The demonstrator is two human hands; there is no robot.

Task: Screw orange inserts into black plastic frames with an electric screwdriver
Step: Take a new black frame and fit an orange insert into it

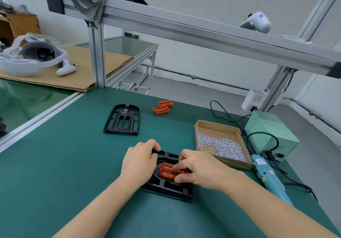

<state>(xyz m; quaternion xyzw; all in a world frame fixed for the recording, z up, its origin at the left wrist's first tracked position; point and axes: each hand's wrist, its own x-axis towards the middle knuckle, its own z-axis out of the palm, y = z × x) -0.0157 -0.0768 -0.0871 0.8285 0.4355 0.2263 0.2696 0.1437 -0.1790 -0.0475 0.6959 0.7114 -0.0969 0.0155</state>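
- My left hand (138, 161) grips the far-left edge of the near black frame (166, 186), fingers curled over its rim, holding it flat on the green surface (64, 164).
- My right hand (199, 169) pinches an orange insert (168, 171) between thumb and fingers; the insert sits in the frame's oval recess.
- Which way the insert is seated I cannot tell; my fingers hide its right end.
- That frame lies at 6 o'clock on the surface, just in front of me.
- A second black frame (122, 120) lies flat at 11 o'clock from my hands, well apart, nothing touching it.
- Two spare orange inserts (163, 107) lie touching each other at 12 o'clock, near the far edge.
- A cardboard tray (217, 127) of silver screws (221, 146) sits at 2 o'clock, near my right hand.
- The teal electric screwdriver (267, 175) lies on the surface at 3 o'clock, just beside the tray, no hand on it.
- A pale green power box (271, 132) stands at 2 o'clock behind the tray, black cables running from it.
- A white headset (31, 60) rests on cardboard at 10 o'clock on the next bench.
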